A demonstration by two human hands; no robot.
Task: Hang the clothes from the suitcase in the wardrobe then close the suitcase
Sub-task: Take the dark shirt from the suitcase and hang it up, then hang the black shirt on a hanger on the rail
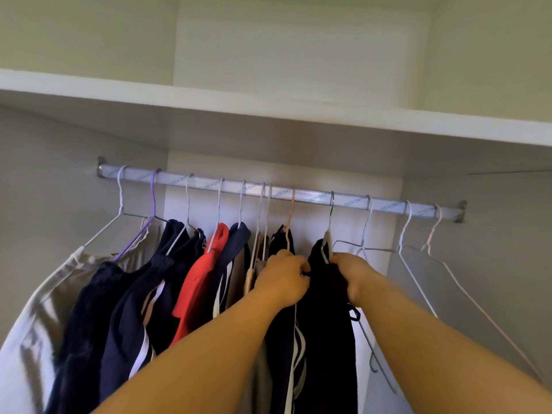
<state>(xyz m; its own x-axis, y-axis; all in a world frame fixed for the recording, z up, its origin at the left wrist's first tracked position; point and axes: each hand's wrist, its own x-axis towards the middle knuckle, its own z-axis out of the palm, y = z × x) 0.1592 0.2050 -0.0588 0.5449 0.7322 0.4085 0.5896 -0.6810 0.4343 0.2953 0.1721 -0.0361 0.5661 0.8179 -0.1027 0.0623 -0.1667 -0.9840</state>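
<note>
Both hands are at the black garment (325,324), which hangs on a hanger (328,239) hooked over the rail (301,195), right of centre. The left hand (280,279) has its fingers curled and pinches the garment's left shoulder edge. The right hand (354,276) is closed in a fist round a bunch of the same fabric at the right shoulder. Judged step: seating the garment squarely on its hanger. Risks: a downward tug could drag the fabric off the thin wire, or tip the hanger so its hook lifts off the rail. An uneven pull would leave the garment lopsided and liable to slide off once released. A cord loop (355,315) dangling below the right hand could snag the bare hanger (363,245) just beside it. To the left the rail is crowded. A striped dark garment (283,237) touches the left hand, with a red top (203,279) and navy clothes (140,294) beyond, so there is little room to shift that way. Two spare hangers (400,246) hang further right. A shelf (268,115) runs above the rail. The suitcase is not in view.
</note>
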